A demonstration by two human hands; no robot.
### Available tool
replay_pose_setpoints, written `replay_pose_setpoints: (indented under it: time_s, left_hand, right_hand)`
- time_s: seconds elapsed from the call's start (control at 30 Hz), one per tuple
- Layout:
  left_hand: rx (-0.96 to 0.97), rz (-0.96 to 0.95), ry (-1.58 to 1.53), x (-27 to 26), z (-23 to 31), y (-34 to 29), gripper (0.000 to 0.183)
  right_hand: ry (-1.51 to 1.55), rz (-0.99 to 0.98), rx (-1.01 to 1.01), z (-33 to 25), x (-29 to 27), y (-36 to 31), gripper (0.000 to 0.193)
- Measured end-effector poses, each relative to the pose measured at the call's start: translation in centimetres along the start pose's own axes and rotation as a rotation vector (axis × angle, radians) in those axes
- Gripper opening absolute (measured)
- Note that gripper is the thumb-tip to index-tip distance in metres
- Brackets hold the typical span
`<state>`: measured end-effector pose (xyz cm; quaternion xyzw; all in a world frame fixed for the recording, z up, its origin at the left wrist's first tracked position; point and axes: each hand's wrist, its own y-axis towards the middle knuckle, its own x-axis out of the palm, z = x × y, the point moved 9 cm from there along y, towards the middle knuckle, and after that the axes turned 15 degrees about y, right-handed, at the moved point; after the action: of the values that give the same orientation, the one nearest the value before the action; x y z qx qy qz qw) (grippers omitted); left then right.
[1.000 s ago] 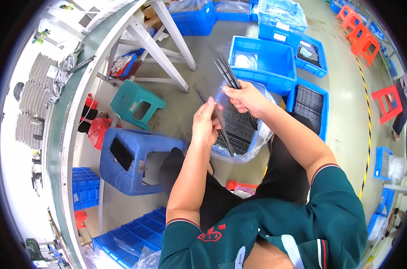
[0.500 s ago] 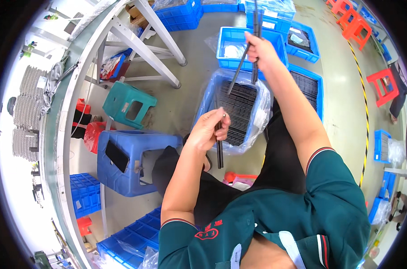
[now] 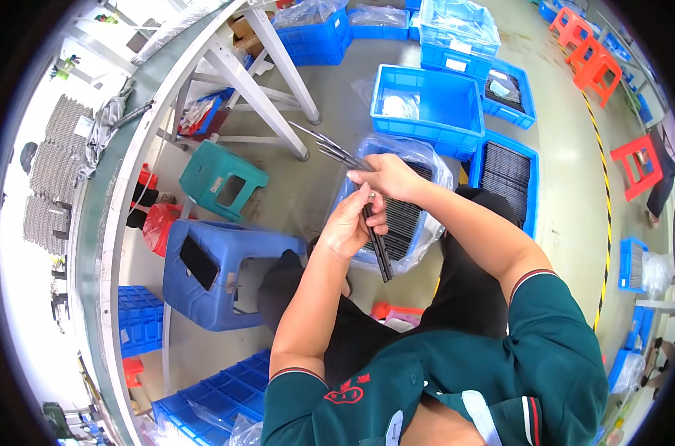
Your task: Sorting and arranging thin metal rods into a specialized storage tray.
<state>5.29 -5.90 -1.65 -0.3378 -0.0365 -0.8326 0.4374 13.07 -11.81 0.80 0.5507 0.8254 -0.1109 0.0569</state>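
Note:
My left hand [image 3: 346, 224] is closed around a few thin black rods [image 3: 382, 254], whose ends stick out below the fingers toward me. Just above it, my right hand [image 3: 391, 178] grips several more dark rods [image 3: 333, 149], fanned slightly and pointing to the far left. The two hands are close together, almost touching; where their rods meet is partly hidden by the fingers. Beneath them stands a blue bin lined with clear plastic [image 3: 443, 172], holding rows of similar black rods [image 3: 403, 236].
An open blue crate [image 3: 426, 134] stands beyond the lined bin, and another crate of dark rods [image 3: 507, 172] is to its right. On the left are a green stool [image 3: 211, 178], a blue stool [image 3: 252, 245] with a phone [image 3: 198, 262] on it, and a white-legged workbench [image 3: 270, 123].
My right hand has come down and toward me, to beside the left hand. Its rods, upright before over the crates, now point to the far left. The left hand's rods have tilted slightly.

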Motion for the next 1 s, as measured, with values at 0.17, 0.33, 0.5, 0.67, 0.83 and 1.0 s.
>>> replay_pose_setpoints:
  time_s: [0.17,0.33,0.5,0.67,0.83,1.0]
  left_hand:
    - [0.103,0.318,0.023,-4.4,1.9,-0.8,0.037]
    - [0.302,0.560,-0.138,-8.8,5.0,-2.2,0.032]
    - [0.319,0.620,-0.189,-9.2,5.3,-2.2,0.033]
    - [0.424,0.632,-0.216,-10.2,7.0,-2.9,0.033]
    - [0.504,0.657,-0.230,-10.8,8.6,-4.4,0.035]
    - [0.520,0.607,-0.202,-9.9,8.7,-4.4,0.036]
  right_hand:
    - [0.045,0.087,-0.029,-1.4,-0.6,-0.9,0.039]
    - [0.150,-0.052,0.071,-1.6,0.4,-2.5,0.032]
    - [0.294,-0.172,0.175,-1.0,1.6,-3.3,0.022]
    - [0.544,-0.418,0.280,-0.4,3.8,-4.7,0.028]
    - [0.609,-0.520,0.383,-0.4,5.0,-6.4,0.028]
    - [0.571,-0.530,0.404,-0.5,5.0,-7.0,0.031]
